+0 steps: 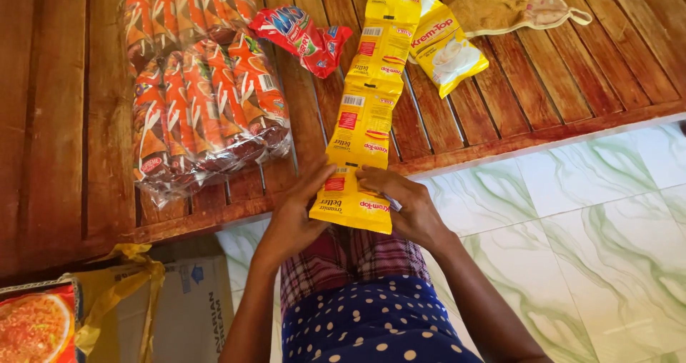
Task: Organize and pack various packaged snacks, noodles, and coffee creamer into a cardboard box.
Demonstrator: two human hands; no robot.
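Observation:
A long strip of joined yellow sachets [366, 106] runs from the far edge of the wooden slatted table [543, 84] down over its near edge onto my lap. My left hand [291, 216] grips the left side of the lowest sachet [354, 204]. My right hand [401, 204] pinches its right side, fingers lying across the packet's top. Both hands hold that sachet just past the table edge, above my checked and dotted clothing.
A clear bag of orange-red sachet strips [204, 84] lies left on the table, with a loose red packet [304, 38] beside it. A yellow packet [446, 48] and a tan cloth [511, 6] lie behind. A cardboard box [189, 309] and an orange packet [36, 327] stand at lower left. White-green floor tiles [593, 241] spread to the right.

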